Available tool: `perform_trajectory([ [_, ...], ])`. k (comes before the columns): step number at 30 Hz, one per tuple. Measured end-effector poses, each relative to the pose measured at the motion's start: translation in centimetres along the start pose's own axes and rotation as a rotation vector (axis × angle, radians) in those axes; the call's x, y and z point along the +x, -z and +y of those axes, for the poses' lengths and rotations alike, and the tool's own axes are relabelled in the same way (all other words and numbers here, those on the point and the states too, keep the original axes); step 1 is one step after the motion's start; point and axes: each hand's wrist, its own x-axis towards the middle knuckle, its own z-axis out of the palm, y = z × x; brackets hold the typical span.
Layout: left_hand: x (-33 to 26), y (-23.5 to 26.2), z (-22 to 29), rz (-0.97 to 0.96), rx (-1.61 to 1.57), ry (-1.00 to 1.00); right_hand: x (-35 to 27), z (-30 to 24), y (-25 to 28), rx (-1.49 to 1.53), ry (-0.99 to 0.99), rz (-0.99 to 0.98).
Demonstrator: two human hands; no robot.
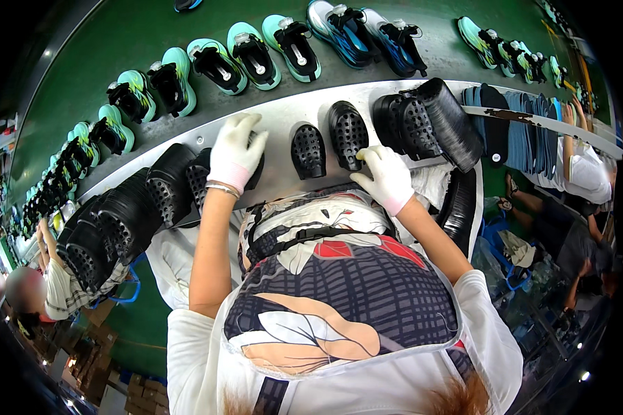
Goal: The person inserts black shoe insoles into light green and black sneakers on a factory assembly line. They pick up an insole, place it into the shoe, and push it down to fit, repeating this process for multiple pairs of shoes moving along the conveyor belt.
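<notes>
Both my hands wear white gloves over a pale metal ledge (284,111). My left hand (234,153) is open, its thumb and fingers apart, above a black perforated plastic shoe insert (257,171) that it partly covers. My right hand (386,178) is also open; its fingertips reach the lower end of another perforated shoe insert (347,131), and the thumb stays apart from the index finger. Between the hands lies a smaller-looking black insert (308,149), touched by neither.
Nested black inserts (121,221) line the ledge at left, with another stack (412,121) at right. Mint-green sneakers (255,59) and blue ones (342,34) stand on the green conveyor beyond. Flat blue insoles (529,131) stand farther right. Other people sit at both sides.
</notes>
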Motion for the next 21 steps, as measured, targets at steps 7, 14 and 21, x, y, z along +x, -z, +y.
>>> perform_trajectory([
  [7, -1.3, -1.9, 0.6, 0.008, 0.060, -0.087, 0.6, 1.6, -0.1, 0.059, 0.177, 0.012],
  [14, -1.0, -1.6, 3.5, -0.297, -0.462, 0.169, 1.9, -1.6, 4.1, 0.253, 0.138, -0.025],
  [21, -1.4, -1.0, 4.5, -0.660, -1.810, 0.225, 7.0, -6.5, 5.9, 0.547, 0.243, -0.140],
])
